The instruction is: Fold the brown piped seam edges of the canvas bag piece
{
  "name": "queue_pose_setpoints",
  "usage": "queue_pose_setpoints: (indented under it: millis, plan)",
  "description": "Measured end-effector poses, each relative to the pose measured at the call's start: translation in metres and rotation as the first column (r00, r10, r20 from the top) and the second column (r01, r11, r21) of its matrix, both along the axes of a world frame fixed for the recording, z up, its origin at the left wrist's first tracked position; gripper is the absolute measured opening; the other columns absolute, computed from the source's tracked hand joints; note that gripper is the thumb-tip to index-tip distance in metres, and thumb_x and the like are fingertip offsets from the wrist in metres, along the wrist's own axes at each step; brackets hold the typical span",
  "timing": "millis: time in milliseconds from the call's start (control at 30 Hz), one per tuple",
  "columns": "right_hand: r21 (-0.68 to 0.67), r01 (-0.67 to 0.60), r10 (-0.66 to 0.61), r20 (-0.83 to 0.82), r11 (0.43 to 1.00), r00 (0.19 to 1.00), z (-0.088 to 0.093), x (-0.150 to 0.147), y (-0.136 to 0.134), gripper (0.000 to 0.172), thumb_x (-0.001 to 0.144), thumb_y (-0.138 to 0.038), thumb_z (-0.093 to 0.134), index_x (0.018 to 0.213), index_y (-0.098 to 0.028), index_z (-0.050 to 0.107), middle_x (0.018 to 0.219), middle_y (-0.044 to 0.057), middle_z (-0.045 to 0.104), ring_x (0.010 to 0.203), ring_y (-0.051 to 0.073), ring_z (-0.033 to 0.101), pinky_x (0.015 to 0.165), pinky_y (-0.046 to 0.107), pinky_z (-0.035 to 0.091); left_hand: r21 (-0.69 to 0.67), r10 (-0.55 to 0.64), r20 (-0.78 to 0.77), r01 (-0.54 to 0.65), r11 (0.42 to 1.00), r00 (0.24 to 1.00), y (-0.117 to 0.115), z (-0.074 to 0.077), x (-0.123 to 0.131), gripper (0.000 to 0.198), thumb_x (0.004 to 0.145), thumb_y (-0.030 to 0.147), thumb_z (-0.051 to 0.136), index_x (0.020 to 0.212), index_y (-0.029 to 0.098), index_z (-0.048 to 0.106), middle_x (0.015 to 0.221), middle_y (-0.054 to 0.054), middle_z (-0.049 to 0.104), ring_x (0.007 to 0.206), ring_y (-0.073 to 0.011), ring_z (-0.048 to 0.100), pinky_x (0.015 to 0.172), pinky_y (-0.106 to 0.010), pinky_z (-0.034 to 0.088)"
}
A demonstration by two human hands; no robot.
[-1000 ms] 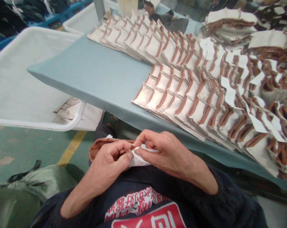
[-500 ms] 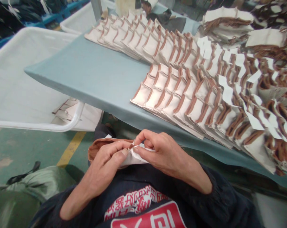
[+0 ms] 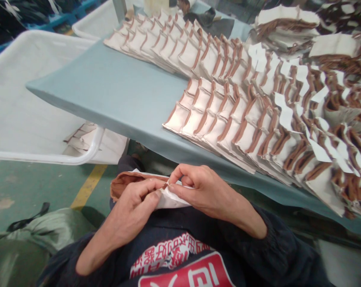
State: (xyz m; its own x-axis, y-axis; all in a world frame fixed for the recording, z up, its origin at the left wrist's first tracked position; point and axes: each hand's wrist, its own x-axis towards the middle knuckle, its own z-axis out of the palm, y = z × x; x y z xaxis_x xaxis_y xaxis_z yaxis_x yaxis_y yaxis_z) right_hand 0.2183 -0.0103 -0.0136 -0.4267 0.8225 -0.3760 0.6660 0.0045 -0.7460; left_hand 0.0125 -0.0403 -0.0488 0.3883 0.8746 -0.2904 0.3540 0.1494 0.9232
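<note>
A brown and white folded fabric piece [image 3: 122, 183] rests on my lap, close against the dark apron. My left hand [image 3: 138, 207] pinches its edge between thumb and forefinger. Right beside it, my right hand [image 3: 195, 185] has thumb and forefinger closed on the same edge, so the fingertips of both hands almost meet. A bit of white material bunches between them; its detail is too small to make out. Part of the piece is hidden beneath my hands.
A blue-grey table [image 3: 108, 83] holds long overlapping rows of white and brown fabric pieces [image 3: 210, 103], with white paper strips [image 3: 285, 113] on some. White bins [image 3: 34, 99] stand left, a green sack [image 3: 55, 227] lower left. Stacked bundles [image 3: 285, 24] lie at the back right.
Both hands keep their pinch on the fabric piece, with only slight finger shifts. The brown opening at its left end shows a little wider. The view has shifted slightly.
</note>
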Motion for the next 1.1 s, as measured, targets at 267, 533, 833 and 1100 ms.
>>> queue_pose_setpoints:
  millis: [267,533,833,1100]
  plan:
    - [-0.008,0.024,-0.025,-0.062,1.000,0.998,-0.005,-0.001,-0.003,0.011,0.096,-0.026,0.069,0.088,-0.018,0.070,0.051,-0.011,0.045,0.050,0.009,0.041,0.056,0.025,0.027,-0.061,-0.003,0.017,0.004,0.998,1.000,-0.001,0.003,0.001,0.027,0.089,0.035,0.052,0.085,0.018,0.073,0.076,-0.002,0.071,0.075,-0.0211,0.065,0.064,-0.027,0.046]
    - [0.012,0.035,-0.035,-0.021,0.999,0.999,-0.006,-0.003,-0.008,0.009,0.095,-0.024,0.068,0.088,-0.019,0.069,0.051,-0.011,0.044,0.051,0.010,0.039,0.058,0.026,0.024,0.038,0.004,-0.055,-0.002,0.999,0.998,-0.003,0.001,0.004,0.028,0.091,0.030,0.051,0.075,0.018,0.070,0.077,-0.002,0.074,0.069,-0.0180,0.062,0.062,-0.026,0.044]
    - [0.008,0.054,-0.054,-0.031,0.998,0.998,-0.012,-0.004,-0.017,0.011,0.098,-0.029,0.064,0.098,-0.019,0.070,0.052,-0.010,0.046,0.049,0.011,0.040,0.058,0.028,0.023,0.219,0.029,-0.184,0.012,0.976,0.982,-0.007,-0.001,0.009,0.028,0.091,0.022,0.046,0.071,0.019,0.064,0.063,0.002,0.065,0.059,-0.0148,0.056,0.058,-0.026,0.039]
    - [-0.006,0.144,-0.144,-0.114,0.990,0.983,-0.021,-0.003,-0.026,0.014,0.098,-0.034,0.063,0.103,-0.021,0.067,0.053,-0.011,0.044,0.050,0.011,0.037,0.056,0.026,0.025,0.297,0.111,-0.185,-0.052,0.953,0.976,-0.013,-0.002,0.011,0.029,0.090,0.021,0.048,0.082,0.018,0.076,0.070,0.000,0.076,0.063,-0.0162,0.067,0.062,-0.026,0.046]
